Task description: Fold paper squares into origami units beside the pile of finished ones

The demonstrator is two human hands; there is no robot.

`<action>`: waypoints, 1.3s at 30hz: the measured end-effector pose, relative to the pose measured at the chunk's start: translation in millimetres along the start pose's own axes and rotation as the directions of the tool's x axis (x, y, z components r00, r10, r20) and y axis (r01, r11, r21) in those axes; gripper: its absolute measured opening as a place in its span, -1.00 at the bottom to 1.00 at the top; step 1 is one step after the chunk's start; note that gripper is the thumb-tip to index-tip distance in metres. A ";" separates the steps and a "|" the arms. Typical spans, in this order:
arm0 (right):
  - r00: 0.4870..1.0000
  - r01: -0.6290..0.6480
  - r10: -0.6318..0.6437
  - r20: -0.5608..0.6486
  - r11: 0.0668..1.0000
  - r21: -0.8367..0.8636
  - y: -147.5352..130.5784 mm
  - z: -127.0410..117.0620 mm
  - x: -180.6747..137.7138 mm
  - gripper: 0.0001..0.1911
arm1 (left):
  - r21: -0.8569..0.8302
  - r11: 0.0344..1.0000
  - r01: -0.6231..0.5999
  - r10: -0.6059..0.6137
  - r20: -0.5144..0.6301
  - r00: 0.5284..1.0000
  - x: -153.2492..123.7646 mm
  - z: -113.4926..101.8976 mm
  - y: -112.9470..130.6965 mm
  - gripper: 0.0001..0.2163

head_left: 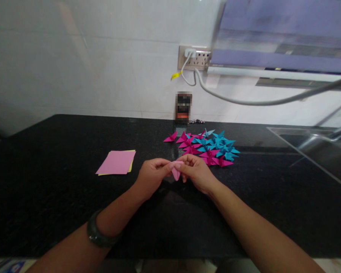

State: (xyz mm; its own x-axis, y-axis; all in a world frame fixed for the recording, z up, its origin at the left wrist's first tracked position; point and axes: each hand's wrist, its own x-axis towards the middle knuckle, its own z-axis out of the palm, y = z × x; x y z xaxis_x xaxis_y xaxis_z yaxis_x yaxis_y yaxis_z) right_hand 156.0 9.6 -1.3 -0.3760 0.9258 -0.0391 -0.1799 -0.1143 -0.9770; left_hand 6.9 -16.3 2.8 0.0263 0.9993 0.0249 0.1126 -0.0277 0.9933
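A small folded piece of light pink origami paper (175,173) is held between both hands above the black counter. My left hand (155,172) pinches its left side with thumb and fingers. From the other side, my right hand (197,170) grips it with the thumb on top and the fingers curled behind. The fingers partly cover the fold. Just beyond my right hand lie several magenta paper cranes (189,143) and several blue paper cranes (219,144). Left of my left hand rests a stack of square paper (116,162), pink on top with yellow beneath.
A phone-like device with a blurred screen (183,107) leans on the tiled wall behind the cranes. Above it, a charger (190,52) sits in a socket panel, and a grey cable (244,101) runs right. A sink edge (309,157) borders the counter's right side.
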 end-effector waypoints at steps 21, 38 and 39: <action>0.998 -0.052 0.047 0.029 0.971 0.233 4.1 6.0 -1.6 -0.68 | -0.253 0.967 0.043 -0.063 -0.072 0.995 -1.4 4.8 3.3 -0.82; 0.986 0.135 -0.139 -0.092 0.989 -0.056 -0.4 7.4 -4.0 -0.96 | -0.334 0.924 0.184 -0.155 0.109 0.982 -0.1 4.0 -1.5 -0.79; 0.981 0.166 -0.174 -0.087 0.982 -0.093 -0.7 5.9 -3.9 -0.97 | -0.333 0.922 0.197 -0.160 0.136 0.978 -0.1 3.9 -1.5 -0.80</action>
State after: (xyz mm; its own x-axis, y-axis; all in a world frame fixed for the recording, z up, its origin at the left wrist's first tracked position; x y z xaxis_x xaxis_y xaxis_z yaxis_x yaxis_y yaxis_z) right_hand 152.2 3.9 0.7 -0.2586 0.9593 0.1135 -0.1546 0.0749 -0.9851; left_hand 10.6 -16.4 0.8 0.1424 0.9784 -0.1498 -0.2223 0.1791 0.9584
